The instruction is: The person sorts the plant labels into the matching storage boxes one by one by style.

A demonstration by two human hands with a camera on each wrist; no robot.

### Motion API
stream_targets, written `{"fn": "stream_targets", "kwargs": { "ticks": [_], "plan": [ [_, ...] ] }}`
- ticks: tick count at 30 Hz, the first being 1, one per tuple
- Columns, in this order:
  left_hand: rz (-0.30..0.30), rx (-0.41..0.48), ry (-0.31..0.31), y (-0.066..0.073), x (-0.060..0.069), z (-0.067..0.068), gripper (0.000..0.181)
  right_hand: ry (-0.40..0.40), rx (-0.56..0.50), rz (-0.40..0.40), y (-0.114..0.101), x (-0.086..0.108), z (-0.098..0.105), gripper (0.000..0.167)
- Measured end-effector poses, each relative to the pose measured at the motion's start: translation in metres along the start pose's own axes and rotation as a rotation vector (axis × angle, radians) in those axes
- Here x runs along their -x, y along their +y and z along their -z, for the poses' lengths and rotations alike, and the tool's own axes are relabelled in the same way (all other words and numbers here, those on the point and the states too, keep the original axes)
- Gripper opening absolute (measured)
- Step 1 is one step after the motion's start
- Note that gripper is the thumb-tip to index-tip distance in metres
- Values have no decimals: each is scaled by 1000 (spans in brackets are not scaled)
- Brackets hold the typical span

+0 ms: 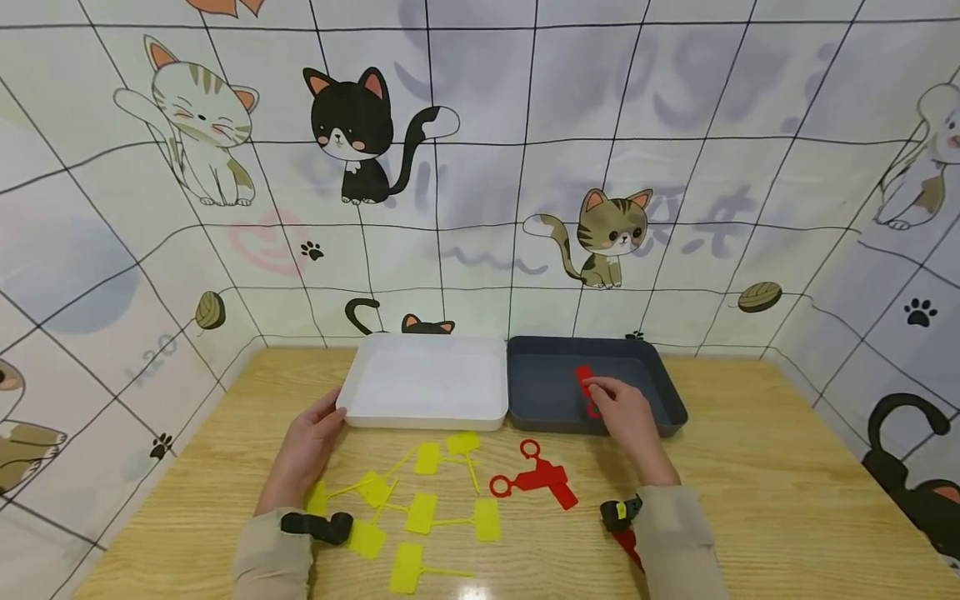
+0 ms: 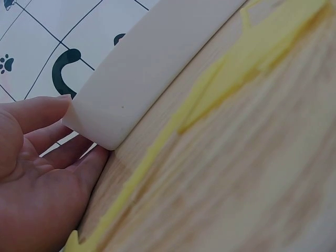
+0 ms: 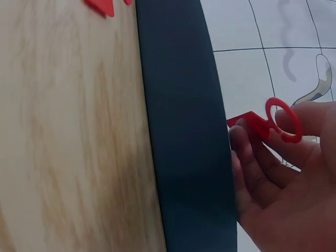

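My right hand (image 1: pixel 624 414) pinches a red plastic tag (image 1: pixel 584 372) over the dark grey tray (image 1: pixel 543 379). The tag has a flat rectangular plate and a ring; in the right wrist view the ring (image 3: pixel 299 126) shows beside the thumb and fingertips. My left hand (image 1: pixel 306 442) holds the near left corner of the white tray (image 1: pixel 427 383), thumb at the front corner and fingers along the side. In the left wrist view the fingertips meet the white tray's corner (image 2: pixel 100 123). Inside the white tray nothing is visible.
Several yellow tags (image 1: pixel 422 513) with thin stems lie scattered before the white tray. Overlapping red tags (image 1: pixel 542 477) lie before the grey tray. Another red piece (image 1: pixel 628 546) is partly hidden by my right wrist. A cat-print sheet (image 1: pixel 480 175) hangs behind the wooden table (image 1: pixel 750 467).
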State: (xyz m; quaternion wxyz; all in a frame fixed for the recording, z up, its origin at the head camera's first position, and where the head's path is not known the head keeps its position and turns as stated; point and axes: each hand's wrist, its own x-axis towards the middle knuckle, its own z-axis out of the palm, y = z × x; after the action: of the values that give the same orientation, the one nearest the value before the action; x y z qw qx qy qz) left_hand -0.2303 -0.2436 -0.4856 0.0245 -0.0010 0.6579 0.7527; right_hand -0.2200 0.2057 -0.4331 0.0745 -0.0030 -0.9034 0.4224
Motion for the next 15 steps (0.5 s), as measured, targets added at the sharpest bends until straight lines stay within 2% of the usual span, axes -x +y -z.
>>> {"fn": "stream_targets", "kwargs": {
  "ticks": [8,15],
  "plan": [
    [-5,-4,-6,0,-1,0,54,-40,46,51,4,-3,-3,40],
    [-12,-2,-4,-2,-1,1,52,-110,115,52,8,-5,-8,42]
  ]
}}
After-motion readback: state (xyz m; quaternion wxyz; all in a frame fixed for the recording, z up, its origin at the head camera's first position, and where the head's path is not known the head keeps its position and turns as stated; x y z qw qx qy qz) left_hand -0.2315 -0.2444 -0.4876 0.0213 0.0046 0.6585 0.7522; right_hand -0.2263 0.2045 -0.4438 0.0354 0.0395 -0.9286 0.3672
